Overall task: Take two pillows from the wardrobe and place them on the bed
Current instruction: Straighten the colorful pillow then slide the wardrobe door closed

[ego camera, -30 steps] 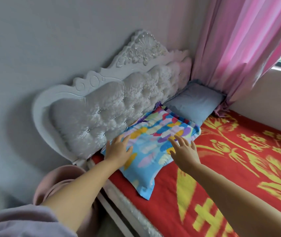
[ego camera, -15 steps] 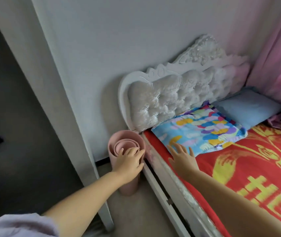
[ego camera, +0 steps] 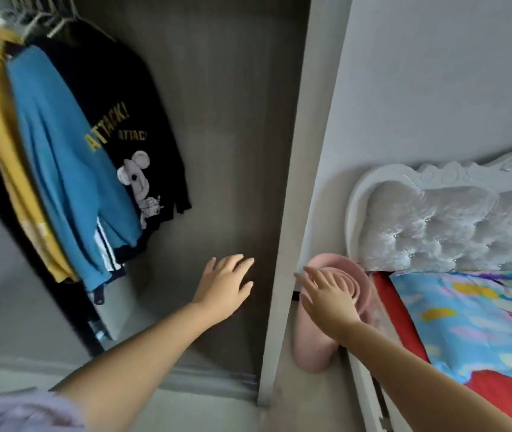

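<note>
A colourful patterned pillow (ego camera: 479, 310) lies on the red bed cover (ego camera: 497, 391) at the right, below the white tufted headboard (ego camera: 441, 226). The open wardrobe (ego camera: 223, 151) fills the left and middle, its grey inside wall bare. My left hand (ego camera: 226, 282) reaches into the wardrobe opening with fingers spread, holding nothing. In front of a pink bin beside the bed, my right hand (ego camera: 329, 294) hangs flat and empty. No pillow shows inside the wardrobe in this view.
Hanging clothes fill the wardrobe's left: a yellow top (ego camera: 8, 157), a blue jacket (ego camera: 67, 169) and a black printed sweatshirt (ego camera: 136, 135). The wardrobe's white side panel (ego camera: 295, 213) stands between my hands. The pink bin (ego camera: 320, 341) sits on the floor against the bed frame.
My view has swung left from the bed to the wardrobe. Both hands left the colourful pillow lying on the bed and moved left; the left hand now reaches into the wardrobe.
</note>
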